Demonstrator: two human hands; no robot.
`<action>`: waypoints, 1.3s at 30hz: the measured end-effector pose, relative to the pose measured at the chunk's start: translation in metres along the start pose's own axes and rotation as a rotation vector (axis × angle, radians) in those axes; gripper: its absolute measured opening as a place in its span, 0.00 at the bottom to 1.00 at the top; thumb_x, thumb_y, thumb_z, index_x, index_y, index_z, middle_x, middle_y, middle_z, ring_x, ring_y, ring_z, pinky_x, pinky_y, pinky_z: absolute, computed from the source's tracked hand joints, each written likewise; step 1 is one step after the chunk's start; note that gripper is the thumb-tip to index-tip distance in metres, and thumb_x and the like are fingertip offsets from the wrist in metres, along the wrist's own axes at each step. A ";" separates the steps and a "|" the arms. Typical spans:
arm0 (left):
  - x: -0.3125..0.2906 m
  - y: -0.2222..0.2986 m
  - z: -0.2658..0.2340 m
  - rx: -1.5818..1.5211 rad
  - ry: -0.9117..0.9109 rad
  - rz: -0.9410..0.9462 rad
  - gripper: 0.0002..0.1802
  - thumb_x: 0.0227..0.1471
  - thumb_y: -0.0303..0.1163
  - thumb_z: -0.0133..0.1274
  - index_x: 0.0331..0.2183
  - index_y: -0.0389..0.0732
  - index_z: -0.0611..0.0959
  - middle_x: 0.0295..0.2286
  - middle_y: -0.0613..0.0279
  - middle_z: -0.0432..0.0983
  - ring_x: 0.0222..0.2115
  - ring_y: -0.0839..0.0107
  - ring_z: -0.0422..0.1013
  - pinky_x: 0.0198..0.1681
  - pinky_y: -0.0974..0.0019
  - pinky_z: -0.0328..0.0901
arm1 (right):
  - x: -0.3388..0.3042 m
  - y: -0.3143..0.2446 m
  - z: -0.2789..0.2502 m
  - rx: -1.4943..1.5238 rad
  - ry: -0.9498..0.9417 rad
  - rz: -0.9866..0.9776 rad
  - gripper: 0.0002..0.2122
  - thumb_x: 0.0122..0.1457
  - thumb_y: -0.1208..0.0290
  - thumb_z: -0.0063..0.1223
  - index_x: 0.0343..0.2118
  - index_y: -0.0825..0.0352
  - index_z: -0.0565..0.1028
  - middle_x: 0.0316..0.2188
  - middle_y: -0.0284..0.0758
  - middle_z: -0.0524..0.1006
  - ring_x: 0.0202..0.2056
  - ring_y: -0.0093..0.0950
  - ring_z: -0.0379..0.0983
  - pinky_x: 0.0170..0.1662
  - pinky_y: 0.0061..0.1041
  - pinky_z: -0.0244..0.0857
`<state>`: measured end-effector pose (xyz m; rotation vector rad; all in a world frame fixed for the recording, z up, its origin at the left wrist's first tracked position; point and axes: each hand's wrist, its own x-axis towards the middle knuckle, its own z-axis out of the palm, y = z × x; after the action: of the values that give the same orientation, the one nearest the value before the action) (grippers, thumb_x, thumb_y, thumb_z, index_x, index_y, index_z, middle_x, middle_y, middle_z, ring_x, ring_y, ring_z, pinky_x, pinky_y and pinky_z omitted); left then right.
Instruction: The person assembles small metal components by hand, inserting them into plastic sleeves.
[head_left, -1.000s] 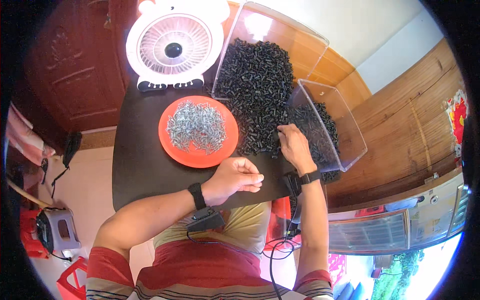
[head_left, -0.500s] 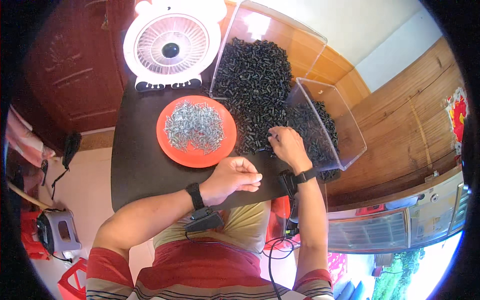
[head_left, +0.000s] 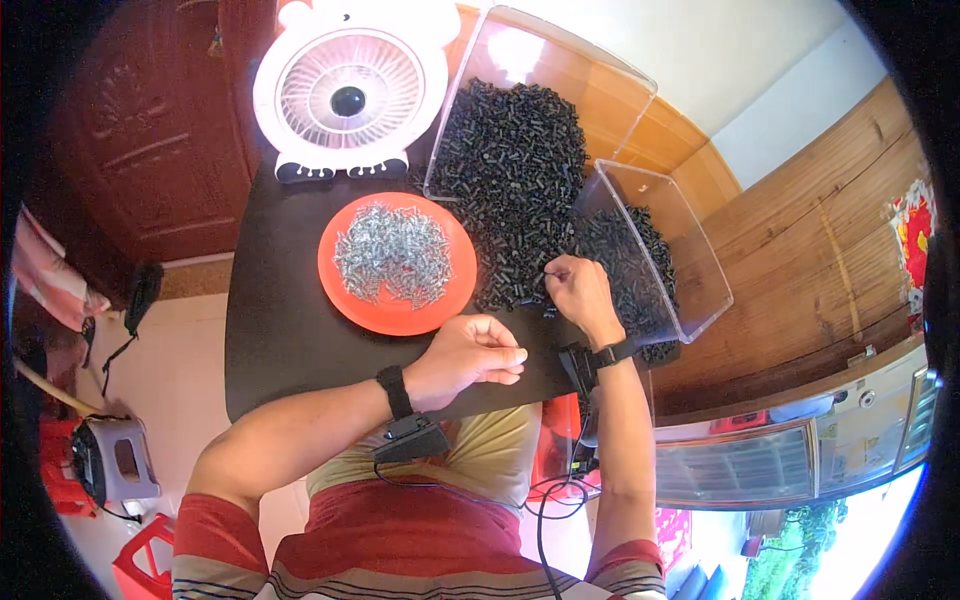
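Note:
My left hand [head_left: 470,355] is closed in a pinch just in front of the red plate [head_left: 335,292], thumb pressed to the fingers. Whatever it pinches is too small to make out. On the plate lies a heap of small silvery metal pieces [head_left: 395,250], like screws or pins. My right hand [head_left: 582,295] rests at the near right edge of a big heap of short black tube-like pieces [head_left: 515,190]. Its fingers are curled together among those pieces, and I cannot make out what is between them. A few loose black pieces lie beside its fingertips.
A clear plastic bin [head_left: 432,150] lies tipped at the back, black pieces spilling from it. A smaller clear bin [head_left: 690,325] with more pieces stands to the right. A white animal-shaped fan [head_left: 290,120] stands at the dark table's [head_left: 275,330] back left. A cable [head_left: 541,520] hangs near my lap.
My right hand has drawn slightly right and its fingers have curled in more tightly at the heap's edge. My left hand keeps its pinch in nearly the same place.

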<state>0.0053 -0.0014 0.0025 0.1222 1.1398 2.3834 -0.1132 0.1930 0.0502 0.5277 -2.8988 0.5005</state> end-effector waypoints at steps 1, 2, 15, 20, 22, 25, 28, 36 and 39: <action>0.000 0.000 0.000 -0.006 0.002 0.000 0.07 0.51 0.26 0.58 0.31 0.37 0.76 0.30 0.61 0.76 0.31 0.73 0.76 0.37 0.69 0.75 | 0.000 0.002 0.000 0.021 0.008 -0.004 0.08 0.48 0.74 0.51 0.30 0.68 0.79 0.27 0.45 0.79 0.32 0.43 0.77 0.39 0.37 0.70; 0.000 0.000 0.000 -0.012 0.004 0.000 0.07 0.51 0.26 0.59 0.31 0.37 0.76 0.30 0.61 0.76 0.31 0.73 0.76 0.37 0.69 0.75 | -0.001 0.004 0.000 0.021 0.008 -0.004 0.08 0.48 0.74 0.51 0.30 0.68 0.79 0.27 0.45 0.79 0.32 0.43 0.77 0.39 0.37 0.70; 0.000 -0.001 0.000 -0.025 0.022 0.006 0.07 0.51 0.26 0.58 0.31 0.38 0.76 0.30 0.61 0.77 0.30 0.74 0.76 0.37 0.69 0.75 | -0.048 -0.003 -0.011 0.392 0.072 -0.039 0.07 0.55 0.75 0.54 0.35 0.72 0.78 0.28 0.41 0.79 0.29 0.29 0.76 0.33 0.24 0.68; -0.001 0.000 0.003 -0.025 0.023 0.013 0.06 0.51 0.25 0.59 0.32 0.37 0.77 0.30 0.60 0.77 0.31 0.74 0.75 0.36 0.70 0.74 | -0.080 -0.012 -0.003 0.604 0.053 -0.004 0.05 0.55 0.78 0.55 0.34 0.72 0.77 0.26 0.36 0.78 0.28 0.23 0.74 0.34 0.22 0.67; 0.000 0.000 0.002 -0.024 0.029 0.013 0.07 0.51 0.25 0.59 0.32 0.37 0.77 0.30 0.60 0.77 0.31 0.74 0.75 0.36 0.70 0.74 | -0.090 -0.020 -0.001 0.650 0.016 0.027 0.05 0.55 0.78 0.54 0.34 0.71 0.77 0.26 0.35 0.77 0.29 0.22 0.73 0.35 0.21 0.67; 0.000 -0.001 0.002 -0.023 0.032 0.018 0.07 0.51 0.25 0.59 0.33 0.36 0.78 0.30 0.60 0.77 0.31 0.74 0.75 0.36 0.70 0.74 | -0.101 -0.029 0.001 0.704 -0.017 0.007 0.04 0.57 0.79 0.53 0.34 0.72 0.77 0.27 0.33 0.77 0.30 0.19 0.72 0.35 0.20 0.66; 0.001 -0.003 0.001 -0.001 0.015 0.024 0.07 0.52 0.26 0.58 0.34 0.36 0.78 0.31 0.60 0.77 0.32 0.74 0.76 0.37 0.70 0.74 | -0.106 -0.033 0.004 0.740 -0.024 0.011 0.04 0.57 0.79 0.53 0.34 0.71 0.77 0.27 0.32 0.77 0.30 0.18 0.71 0.34 0.19 0.66; 0.001 -0.003 0.001 0.032 0.007 0.022 0.07 0.52 0.26 0.58 0.34 0.36 0.78 0.31 0.59 0.78 0.32 0.73 0.76 0.38 0.69 0.74 | -0.112 -0.034 0.004 0.813 -0.041 0.027 0.04 0.59 0.77 0.53 0.35 0.71 0.76 0.27 0.30 0.76 0.30 0.17 0.71 0.35 0.19 0.66; 0.000 -0.002 0.002 0.040 0.006 0.021 0.07 0.52 0.26 0.58 0.34 0.36 0.77 0.31 0.59 0.78 0.32 0.73 0.76 0.38 0.69 0.74 | -0.113 -0.034 0.006 0.829 -0.035 0.042 0.04 0.60 0.77 0.52 0.35 0.71 0.76 0.29 0.31 0.78 0.31 0.18 0.72 0.37 0.19 0.66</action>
<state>0.0066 0.0007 0.0023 0.1415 1.1953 2.3815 0.0031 0.1967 0.0312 0.5574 -2.6191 1.7216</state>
